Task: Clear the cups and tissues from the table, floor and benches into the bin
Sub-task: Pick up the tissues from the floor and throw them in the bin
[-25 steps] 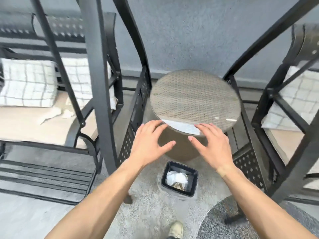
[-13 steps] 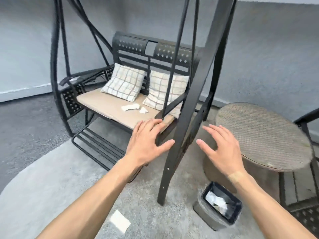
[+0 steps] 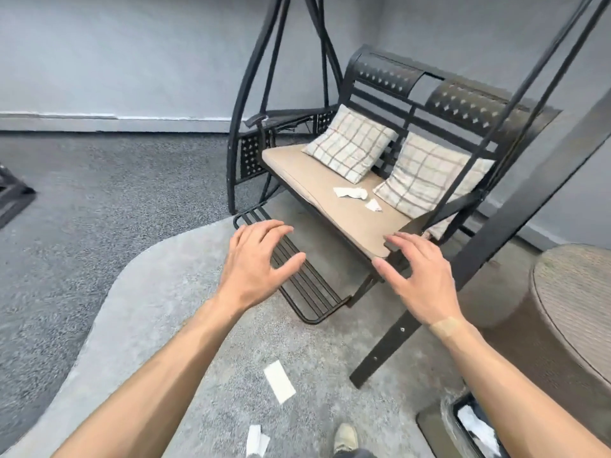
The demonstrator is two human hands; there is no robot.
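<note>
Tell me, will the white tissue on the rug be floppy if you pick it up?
Probably. The tissue looks thin and flat on the rug, so it should droop and weigh almost nothing. Lying so flat, it may need pinching at an edge.

Bin [image 3: 463, 428] at bottom right is mostly hidden behind the right forearm and cut by the lower edge, white stuff inside too blurred to tell tissue from anything else. Wicker table [image 3: 572, 312] cut off by right edge, so its far side is unseen; lower floor tissue [image 3: 256, 445] and shoe [image 3: 345, 438] are clipped at the bottom edge. Crumpled bits on the bench seat [image 3: 352, 193] too small to tell tissue or cup, swing frame top runs out of view.
</note>
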